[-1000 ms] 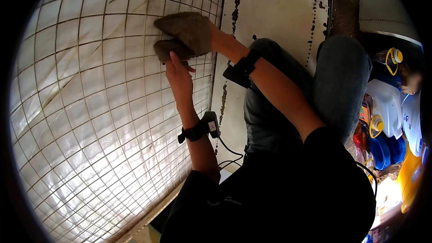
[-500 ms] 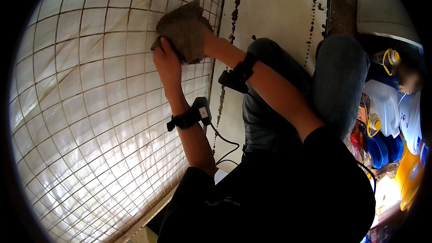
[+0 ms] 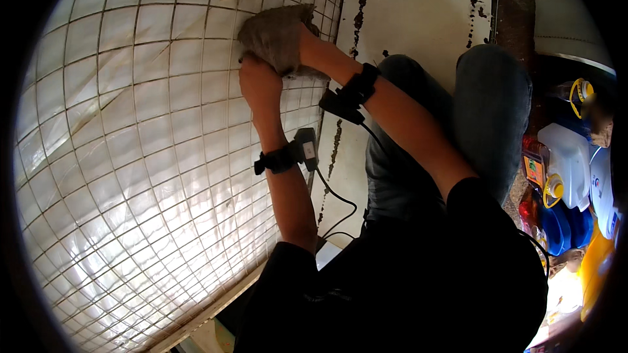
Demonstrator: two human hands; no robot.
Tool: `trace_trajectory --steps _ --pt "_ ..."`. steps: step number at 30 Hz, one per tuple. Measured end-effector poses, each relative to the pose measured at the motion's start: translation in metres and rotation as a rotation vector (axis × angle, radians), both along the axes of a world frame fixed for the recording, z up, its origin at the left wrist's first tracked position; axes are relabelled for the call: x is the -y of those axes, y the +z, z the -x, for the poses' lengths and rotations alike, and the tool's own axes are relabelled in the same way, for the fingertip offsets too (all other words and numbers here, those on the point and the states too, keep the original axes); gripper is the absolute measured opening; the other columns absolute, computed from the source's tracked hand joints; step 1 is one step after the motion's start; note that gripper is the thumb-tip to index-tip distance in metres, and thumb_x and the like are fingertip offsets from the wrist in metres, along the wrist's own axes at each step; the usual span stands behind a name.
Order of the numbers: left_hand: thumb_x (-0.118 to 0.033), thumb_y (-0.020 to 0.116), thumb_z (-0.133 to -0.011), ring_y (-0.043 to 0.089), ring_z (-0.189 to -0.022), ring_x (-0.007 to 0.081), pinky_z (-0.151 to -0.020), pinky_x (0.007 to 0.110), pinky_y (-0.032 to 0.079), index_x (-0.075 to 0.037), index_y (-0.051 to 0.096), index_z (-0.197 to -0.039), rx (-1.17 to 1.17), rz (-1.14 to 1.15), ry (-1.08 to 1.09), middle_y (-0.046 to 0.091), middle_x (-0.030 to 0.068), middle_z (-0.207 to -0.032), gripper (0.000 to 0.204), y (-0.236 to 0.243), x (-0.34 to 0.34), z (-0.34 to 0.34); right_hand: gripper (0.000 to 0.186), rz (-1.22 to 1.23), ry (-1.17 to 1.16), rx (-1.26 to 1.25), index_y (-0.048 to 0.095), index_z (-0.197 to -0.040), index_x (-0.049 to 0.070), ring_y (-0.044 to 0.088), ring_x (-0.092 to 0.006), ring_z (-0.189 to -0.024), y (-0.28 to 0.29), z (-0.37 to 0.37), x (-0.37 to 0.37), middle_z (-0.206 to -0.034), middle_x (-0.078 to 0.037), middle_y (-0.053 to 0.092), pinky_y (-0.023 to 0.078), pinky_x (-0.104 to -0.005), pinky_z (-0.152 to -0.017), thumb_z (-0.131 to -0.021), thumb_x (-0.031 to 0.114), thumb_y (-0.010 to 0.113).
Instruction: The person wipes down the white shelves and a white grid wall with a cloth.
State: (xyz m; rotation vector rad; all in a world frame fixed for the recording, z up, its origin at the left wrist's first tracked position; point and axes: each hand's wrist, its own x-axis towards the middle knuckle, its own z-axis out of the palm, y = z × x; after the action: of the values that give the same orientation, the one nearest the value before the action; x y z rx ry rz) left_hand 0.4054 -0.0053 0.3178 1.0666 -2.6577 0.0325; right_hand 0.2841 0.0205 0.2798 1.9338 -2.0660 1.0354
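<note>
A grey-brown rag [image 3: 271, 33] is bunched against a wire mesh panel [image 3: 154, 114] on my left. My left hand [image 3: 260, 85] is closed on the rag's lower edge, its knuckles beside the wires. From the right, my right hand [image 3: 309, 39] reaches into the rag. The cloth covers its fingers, so their pose is hidden. Both forearms wear black straps with small boxes, and a cable runs from the left one.
Pale sheeting backs the mesh. A cream metal surface [image 3: 409, 13] with rusty lines of holes lies beyond my bent knees [image 3: 494, 91]. On the right stand several plastic bottles and jugs, among them a translucent jug [image 3: 568, 163] and a yellow container [image 3: 596, 268].
The whole view has shifted, so everything sits further right. The rag's raised top corner has flattened. My left thumb, seen raised on the cloth before, is now tucked in more.
</note>
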Motion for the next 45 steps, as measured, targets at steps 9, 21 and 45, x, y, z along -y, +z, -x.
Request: trace_trajectory --steps 9,21,45 --pt "-0.011 0.072 -0.065 0.058 -0.087 0.0472 -0.072 0.049 0.048 0.003 0.052 -0.097 -0.113 -0.052 -0.029 0.063 0.0261 -0.088 0.040 0.001 -0.016 0.009 0.010 0.257 -0.203 -0.011 0.061 -0.072 0.010 0.062 -0.0217 -0.062 -0.026 0.001 0.021 -0.071 -0.007 0.063 0.049 -0.0352 -0.053 -0.072 0.019 0.065" --pt "-0.020 0.051 -0.083 0.058 -0.084 0.0468 -0.071 0.052 0.046 0.004 0.054 -0.089 -0.026 -0.059 0.148 0.063 0.0274 -0.084 0.025 0.005 -0.019 0.008 0.021 0.228 -0.019 -0.017 0.058 -0.066 0.013 0.063 -0.0247 -0.059 -0.025 0.012 0.030 -0.064 -0.007 0.061 0.050 -0.0368 -0.052 -0.052 0.022 0.070" --pt "-0.022 0.057 -0.082 0.056 -0.089 0.0477 -0.074 0.050 0.045 0.004 0.053 -0.099 0.022 -0.028 0.158 0.061 0.0266 -0.096 0.031 -0.002 -0.009 -0.003 0.027 -0.094 0.052 0.289 0.067 -0.101 0.014 0.061 -0.0286 -0.097 -0.015 0.014 0.005 -0.107 -0.009 0.064 0.050 -0.0397 -0.081 -0.079 0.030 0.065"
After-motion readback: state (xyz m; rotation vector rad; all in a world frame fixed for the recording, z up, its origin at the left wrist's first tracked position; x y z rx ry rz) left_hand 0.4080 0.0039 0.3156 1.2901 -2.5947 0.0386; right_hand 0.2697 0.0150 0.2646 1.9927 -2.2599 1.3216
